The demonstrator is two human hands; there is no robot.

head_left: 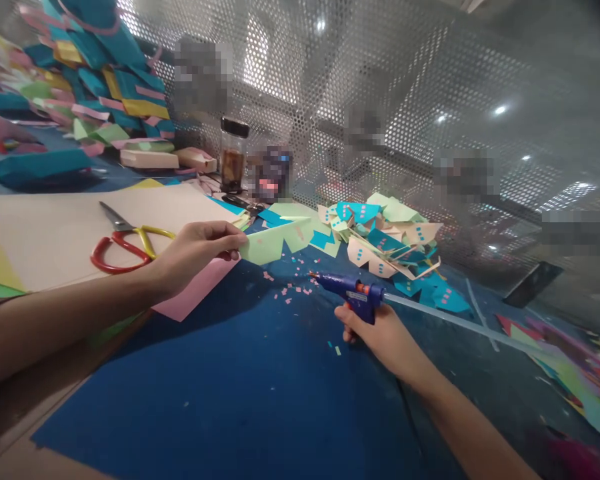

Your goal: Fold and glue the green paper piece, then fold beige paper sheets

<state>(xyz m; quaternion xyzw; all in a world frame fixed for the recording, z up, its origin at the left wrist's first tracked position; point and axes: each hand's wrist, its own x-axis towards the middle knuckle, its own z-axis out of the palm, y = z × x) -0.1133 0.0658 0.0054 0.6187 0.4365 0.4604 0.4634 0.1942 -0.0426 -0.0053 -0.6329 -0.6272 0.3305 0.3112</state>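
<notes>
Pinching, with left hand (pixel 196 253) closed at nine o'clock, the end of a notched pale green paper strip (pixel 275 244) at centre; gripping, with wrapped right hand (pixel 383 337) at four o'clock, a blue glue gun (pixel 353 292). Best to steady the strip, keeping nozzle (pixel 313 274) off fingertips (pixel 236 247).

our glue gun (pixel 340 283): dark blue, orange within
our paper strip (pixel 263 247): pale green, faint pinkish marks
our scissors (pixel 125 235): one red handle, one yellow
our cut-outs (pixel 386 241): cream, blue, green; we see pink or blue squares
our tabletop (pixel 260 380): deep blue
</notes>
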